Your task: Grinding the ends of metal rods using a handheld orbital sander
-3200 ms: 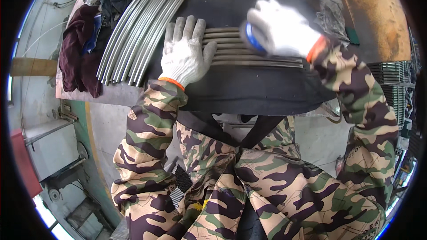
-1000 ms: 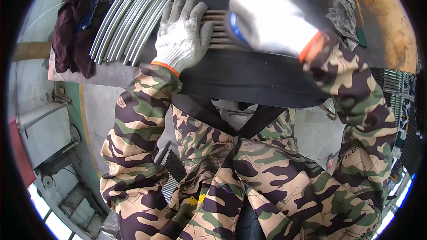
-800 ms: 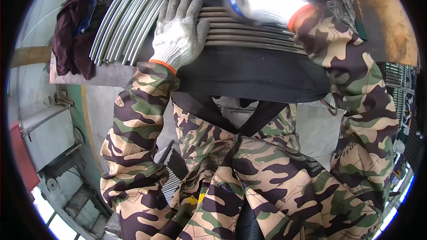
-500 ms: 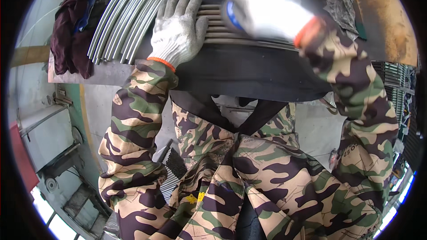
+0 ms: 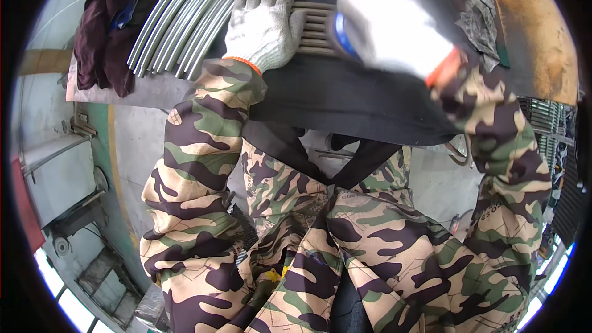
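My left hand (image 5: pixel 262 28), in a white knitted glove with an orange cuff, lies flat across the left part of a small row of dull metal rods (image 5: pixel 316 26). Its fingers are stretched out and the thumb is apart. My gloved right hand (image 5: pixel 394 28), smeared by motion, is closed around a rounded blue-edged pad (image 5: pixel 346 36) over the right part of the same rods. Most of the pad is hidden under the glove, so its exact kind does not show. The rods lie side by side on a black cloth (image 5: pixel 345 95) that covers the table.
Several shiny metal rods (image 5: pixel 179 24) lie in a bundle left of my left hand. Beyond them is a dark maroon cloth (image 5: pixel 102 37). Crumpled grey plastic (image 5: pixel 480 15) and a rust-stained brown board (image 5: pixel 536 31) are at the right. More rods (image 5: pixel 546 117) are stacked lower right.
My left hand has shifted slightly right and up, still flat on the rods. My right hand has moved right and a little down with the blue-edged pad.
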A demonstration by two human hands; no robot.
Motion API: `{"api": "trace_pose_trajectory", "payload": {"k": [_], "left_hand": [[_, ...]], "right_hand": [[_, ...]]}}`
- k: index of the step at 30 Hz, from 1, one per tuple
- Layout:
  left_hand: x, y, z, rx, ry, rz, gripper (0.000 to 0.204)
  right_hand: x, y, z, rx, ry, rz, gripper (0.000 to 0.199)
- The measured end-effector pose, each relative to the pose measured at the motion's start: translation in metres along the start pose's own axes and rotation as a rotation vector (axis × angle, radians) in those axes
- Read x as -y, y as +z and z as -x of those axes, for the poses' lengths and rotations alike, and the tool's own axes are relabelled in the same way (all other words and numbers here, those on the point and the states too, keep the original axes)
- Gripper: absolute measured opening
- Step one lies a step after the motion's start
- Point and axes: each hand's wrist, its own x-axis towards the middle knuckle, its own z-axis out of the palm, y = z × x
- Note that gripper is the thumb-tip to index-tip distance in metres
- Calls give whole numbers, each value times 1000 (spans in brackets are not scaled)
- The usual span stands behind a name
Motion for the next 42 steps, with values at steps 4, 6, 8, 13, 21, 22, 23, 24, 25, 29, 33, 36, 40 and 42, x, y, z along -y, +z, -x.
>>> {"api": "trace_pose_trajectory", "payload": {"k": [4,6,8,13,21,22,23,24,25,29,33,36,40,42], "left_hand": [[-6,5,-10,-71,50,16,36],[-6,3,-12,179,-55,73,46],[-6,3,-12,168,-53,79,46],[-11,15,-12,44,0,70,42],[-9,2,-6,71,-29,48,43],[-15,6,-11,153,-47,86,50],[-23,11,-21,170,-12,126,50],[-24,14,-22,170,5,130,50],[-10,-2,-10,168,-23,78,50],[-12,-8,5,168,-39,92,51],[-19,-5,3,185,-14,125,52],[-8,-13,7,220,-25,114,54],[0,-13,19,201,-44,30,53],[-13,6,8,186,-2,83,54]], "right_hand": [[-6,-10,-3,38,11,-29,27],[-24,-11,-22,124,185,-86,17],[-27,1,-15,-38,93,-9,17],[-8,-3,4,36,21,-36,28],[-15,8,6,-172,-111,-10,13],[-24,9,7,-156,-98,1,13],[-39,4,13,-88,-29,40,14],[-48,-1,8,-37,19,71,15],[-37,-13,-15,-4,137,17,22],[-31,9,-3,-104,10,35,16],[-18,-9,5,-66,31,-53,18],[-31,-10,-28,-60,151,-51,23],[12,-2,-2,-42,-26,-82,25],[2,-4,10,8,8,-107,26]]}}
